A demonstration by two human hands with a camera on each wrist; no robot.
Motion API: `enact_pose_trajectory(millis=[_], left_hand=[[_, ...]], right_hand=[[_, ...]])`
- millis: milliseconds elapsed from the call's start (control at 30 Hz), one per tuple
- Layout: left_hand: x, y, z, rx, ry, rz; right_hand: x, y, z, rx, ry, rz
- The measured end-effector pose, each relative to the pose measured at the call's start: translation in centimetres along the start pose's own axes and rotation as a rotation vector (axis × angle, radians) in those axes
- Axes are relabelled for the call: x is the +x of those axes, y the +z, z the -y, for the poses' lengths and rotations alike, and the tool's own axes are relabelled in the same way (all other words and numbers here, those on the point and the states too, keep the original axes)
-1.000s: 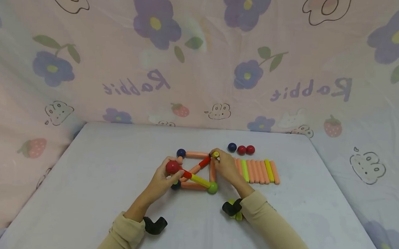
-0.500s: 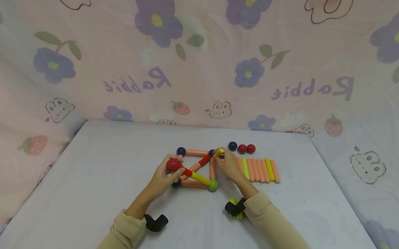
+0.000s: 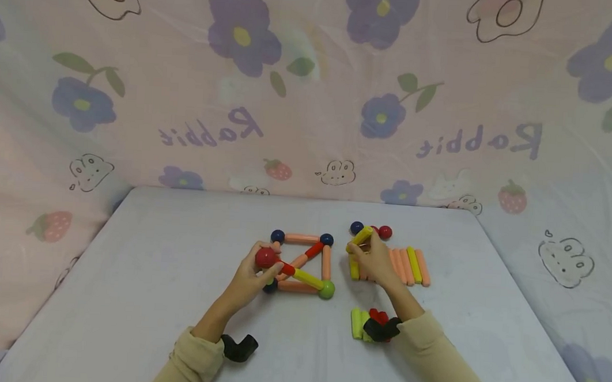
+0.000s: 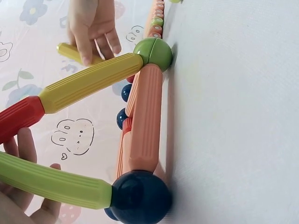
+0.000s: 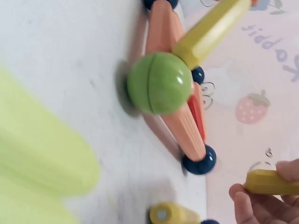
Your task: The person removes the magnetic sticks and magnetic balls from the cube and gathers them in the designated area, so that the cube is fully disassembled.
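Note:
My left hand (image 3: 244, 277) holds a red ball (image 3: 267, 257) at the raised top of a magnetic-stick frame. From that ball a red stick (image 4: 21, 119) and a yellow stick (image 4: 91, 84) slope down to a green ball (image 3: 327, 289). A curved light green stick (image 4: 51, 179) drops to a navy ball (image 4: 141, 197). Salmon sticks (image 3: 302, 238) and navy balls form the flat base, crossed by a red-and-salmon diagonal. Right of the frame, my right hand (image 3: 377, 263) pinches a loose yellow stick (image 3: 362, 235), tilted above the table.
Under and beyond the right hand lies a row of salmon sticks (image 3: 401, 266) with yellow ones among them. A navy ball (image 3: 356, 227) and red balls (image 3: 385, 232) sit behind it. Short light green sticks (image 3: 357, 323) and red pieces (image 3: 377, 316) lie nearer, beside the right wrist camera.
My right hand has moved right, away from the frame's far right navy ball, carrying the yellow stick over the row. The left hand stays at the red ball. The nearer green sticks show more.

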State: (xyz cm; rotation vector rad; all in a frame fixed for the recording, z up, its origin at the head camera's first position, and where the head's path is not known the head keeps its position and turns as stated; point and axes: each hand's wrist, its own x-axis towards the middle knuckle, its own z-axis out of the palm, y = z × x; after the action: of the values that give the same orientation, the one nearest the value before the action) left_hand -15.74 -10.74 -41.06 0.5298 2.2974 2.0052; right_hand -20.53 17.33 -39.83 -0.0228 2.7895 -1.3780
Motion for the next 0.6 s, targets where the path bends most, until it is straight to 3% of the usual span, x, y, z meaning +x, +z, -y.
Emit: enact_pose_trajectory(millis=[100, 400, 600], left_hand=[[-0.1, 0.1, 0.0, -0.007, 0.004, 0.008], [-0.2, 0.0, 0.1, 0.003, -0.003, -0.002], [-0.1, -0.1, 0.2, 0.0, -0.01, 0.003]], right_hand=[[-0.6, -0.8, -0.6, -0.014, 0.004, -0.005], [-1.7, -2.6, -2.3, -0.078, -0.088, -0.068], [-2.0, -3.8, -3.0, -0.061, -0.061, -0.056]])
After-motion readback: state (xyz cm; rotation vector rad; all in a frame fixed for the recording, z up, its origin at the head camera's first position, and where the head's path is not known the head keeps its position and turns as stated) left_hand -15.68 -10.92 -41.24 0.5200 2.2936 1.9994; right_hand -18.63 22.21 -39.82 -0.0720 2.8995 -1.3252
